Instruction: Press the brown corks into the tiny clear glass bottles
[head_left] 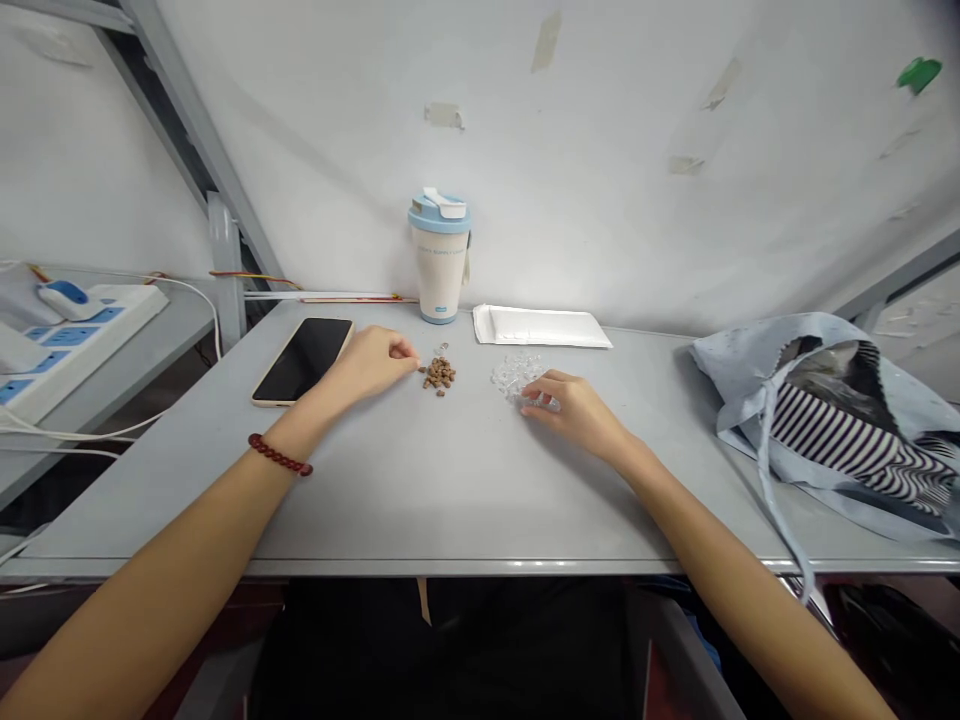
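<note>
My left hand (377, 362) rests at the left edge of a small heap of brown, pebble-like pieces (439, 374). Its thumb and forefinger are pinched together, with one brown piece at their tips. Over on the right, a loose pile of small clear, bead-like pieces (514, 372) lies spread on the grey table (450, 480). My right hand (570, 402) reaches into the near right side of that pile. Its fingers are curled but a gap shows between thumb and fingers, with clear bits in or behind the gap. Whether any are gripped is hard to make out.
Behind the heaps stand a blue-lidded cup (439, 262) and a flat white packet (544, 327). A phone (304, 360) lies beside my left wrist. At right sits a pale blue cloth bag (742, 375) with a hanging strap. A power strip (82, 345) with cables is far left.
</note>
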